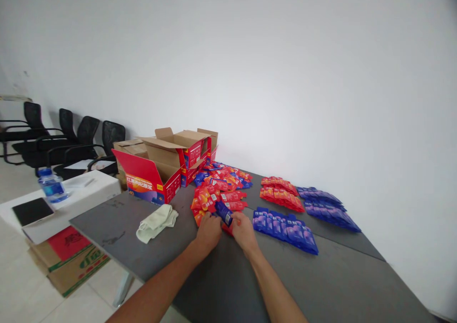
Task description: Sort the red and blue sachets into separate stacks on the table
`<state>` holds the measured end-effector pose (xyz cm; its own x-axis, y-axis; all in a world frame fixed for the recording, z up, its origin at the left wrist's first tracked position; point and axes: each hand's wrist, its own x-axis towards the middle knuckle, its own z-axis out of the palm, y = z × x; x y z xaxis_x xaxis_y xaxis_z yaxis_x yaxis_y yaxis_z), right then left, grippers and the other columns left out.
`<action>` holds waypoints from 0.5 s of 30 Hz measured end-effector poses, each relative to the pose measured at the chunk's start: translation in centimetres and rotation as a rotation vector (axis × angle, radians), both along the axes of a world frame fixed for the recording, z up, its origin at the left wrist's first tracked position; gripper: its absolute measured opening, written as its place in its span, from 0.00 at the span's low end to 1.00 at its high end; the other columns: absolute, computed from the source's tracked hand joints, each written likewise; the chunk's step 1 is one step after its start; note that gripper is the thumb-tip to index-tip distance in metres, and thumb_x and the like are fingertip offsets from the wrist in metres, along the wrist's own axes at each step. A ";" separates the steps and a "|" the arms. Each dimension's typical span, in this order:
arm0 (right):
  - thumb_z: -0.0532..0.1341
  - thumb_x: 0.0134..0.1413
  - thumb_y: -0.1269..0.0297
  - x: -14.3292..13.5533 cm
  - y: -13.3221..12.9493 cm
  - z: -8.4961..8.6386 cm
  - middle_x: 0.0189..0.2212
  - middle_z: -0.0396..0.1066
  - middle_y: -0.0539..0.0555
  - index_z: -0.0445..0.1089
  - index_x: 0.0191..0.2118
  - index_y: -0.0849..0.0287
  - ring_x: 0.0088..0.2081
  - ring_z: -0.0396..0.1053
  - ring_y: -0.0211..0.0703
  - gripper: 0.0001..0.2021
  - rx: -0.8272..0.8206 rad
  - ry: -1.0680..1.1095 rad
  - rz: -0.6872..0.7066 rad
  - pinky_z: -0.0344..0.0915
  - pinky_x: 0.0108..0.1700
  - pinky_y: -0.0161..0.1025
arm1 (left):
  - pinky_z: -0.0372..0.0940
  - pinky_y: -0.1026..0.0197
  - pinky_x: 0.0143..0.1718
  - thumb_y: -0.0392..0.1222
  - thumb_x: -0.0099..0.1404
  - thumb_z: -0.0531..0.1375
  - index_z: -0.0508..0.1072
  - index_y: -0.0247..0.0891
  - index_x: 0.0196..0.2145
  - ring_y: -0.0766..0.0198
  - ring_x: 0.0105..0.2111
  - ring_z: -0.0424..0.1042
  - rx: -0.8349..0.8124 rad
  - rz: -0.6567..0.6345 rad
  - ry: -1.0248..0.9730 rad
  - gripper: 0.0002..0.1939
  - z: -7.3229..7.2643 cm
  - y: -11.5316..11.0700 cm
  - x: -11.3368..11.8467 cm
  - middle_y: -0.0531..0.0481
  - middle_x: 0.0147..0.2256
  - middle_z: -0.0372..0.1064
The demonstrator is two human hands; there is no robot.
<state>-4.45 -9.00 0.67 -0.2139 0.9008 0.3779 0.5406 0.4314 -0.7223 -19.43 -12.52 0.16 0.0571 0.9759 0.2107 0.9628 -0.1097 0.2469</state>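
Note:
A small blue pouch (223, 212) with a white label patch stands tilted between my two hands. My right hand (243, 231) is closed with its fingertips pinching the pouch's right edge. Just left of it, my left hand (210, 230) is closed too, its fingertips by the pouch's lower left side; what they hold is hidden. Under and behind both hands lies a loose pile of red pouches (205, 196). To the right, a row of overlapping blue pouches (283, 228) lies flat on the dark grey table (228, 277).
Rows of red pouches (282, 193) and blue pouches (330, 208) lie farther back. Open red cartons (148, 182) stand at back left, near a folded pale cloth (157, 223). Left of the table, a water bottle (53, 186) and a tablet (33, 212) rest on a white box.

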 end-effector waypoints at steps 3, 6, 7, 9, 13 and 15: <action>0.49 0.53 0.73 1.1 -1.2 -0.2 0.45 0.74 0.58 0.76 0.42 0.61 0.49 0.70 0.44 0.19 0.060 0.009 0.043 0.63 0.55 0.38 | 0.59 0.51 0.51 0.40 0.69 0.47 0.75 0.35 0.40 0.52 0.46 0.71 -0.015 0.072 -0.051 0.18 1.1 0.9 1.1 0.38 0.41 0.74; 0.50 0.54 0.74 1.7 -2.9 -0.2 0.52 0.71 0.59 0.75 0.46 0.61 0.56 0.66 0.44 0.20 0.082 0.014 0.088 0.59 0.61 0.41 | 0.62 0.52 0.47 0.47 0.70 0.46 0.71 0.32 0.48 0.51 0.45 0.73 -0.070 0.248 -0.203 0.21 1.8 2.3 2.6 0.33 0.43 0.73; 0.49 0.54 0.75 1.8 -3.4 -0.1 0.52 0.70 0.58 0.75 0.47 0.60 0.56 0.66 0.44 0.21 0.090 0.015 0.113 0.59 0.61 0.42 | 0.62 0.53 0.46 0.49 0.70 0.46 0.69 0.30 0.50 0.49 0.45 0.73 -0.094 0.321 -0.264 0.23 1.9 2.9 3.0 0.31 0.44 0.73; 0.49 0.51 0.77 2.1 -4.2 0.0 0.52 0.70 0.57 0.74 0.49 0.58 0.55 0.66 0.43 0.23 0.110 0.033 0.179 0.61 0.60 0.41 | 0.63 0.53 0.44 0.51 0.68 0.49 0.67 0.26 0.52 0.48 0.45 0.74 -0.133 0.415 -0.349 0.25 1.9 4.1 3.6 0.28 0.43 0.73; 0.48 0.53 0.77 3.0 -3.9 -0.4 0.49 0.72 0.55 0.75 0.47 0.56 0.52 0.69 0.41 0.23 0.134 0.097 0.193 0.63 0.57 0.39 | 0.64 0.58 0.43 0.39 0.63 0.54 0.68 0.30 0.48 0.51 0.47 0.74 -0.174 0.399 -0.416 0.17 1.8 6.2 3.5 0.31 0.44 0.74; 0.49 0.57 0.73 3.8 -3.0 -1.0 0.47 0.73 0.56 0.75 0.45 0.56 0.49 0.70 0.42 0.19 0.126 0.149 0.102 0.64 0.54 0.39 | 0.64 0.59 0.43 0.37 0.61 0.55 0.69 0.33 0.47 0.53 0.47 0.74 -0.141 0.367 -0.485 0.16 1.9 6.9 3.4 0.35 0.45 0.74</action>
<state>-0.63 -11.96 -0.37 -0.2350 0.8211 0.5201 0.3810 0.5701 -0.7278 -16.07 -5.61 2.04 -0.3569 0.9342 -0.0040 0.7061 0.2725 0.6536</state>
